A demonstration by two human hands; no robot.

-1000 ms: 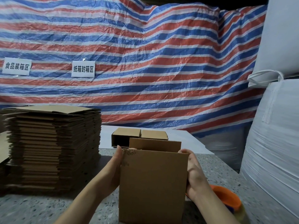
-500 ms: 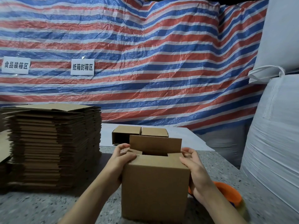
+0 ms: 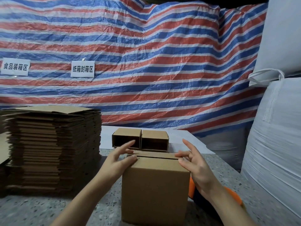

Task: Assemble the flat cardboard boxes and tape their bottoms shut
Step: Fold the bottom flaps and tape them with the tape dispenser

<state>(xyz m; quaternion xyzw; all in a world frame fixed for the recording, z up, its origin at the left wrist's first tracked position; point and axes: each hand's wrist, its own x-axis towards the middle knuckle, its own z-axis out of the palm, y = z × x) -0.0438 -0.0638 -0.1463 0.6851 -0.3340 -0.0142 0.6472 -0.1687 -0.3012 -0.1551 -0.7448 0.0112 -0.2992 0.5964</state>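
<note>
Since the earlier frame we've folded the flaps flat; our left hand (image 3: pixel 119 158) and right hand (image 3: pixel 194 163), fingers spread and holding nothing, press the box (image 3: pixel 155 188) between them. Taping remains; two boxes (image 3: pixel 140 139) wait beyond, and the flat stack (image 3: pixel 52 147).

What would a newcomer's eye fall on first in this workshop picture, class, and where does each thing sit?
First, the striped tarp filling the back wall, with two white signs on its left part. Next, the box standing front and centre, its top flaps folded down, with the left hand and right hand at its upper corners. Then the tall stack of flat cardboard at left.
</note>
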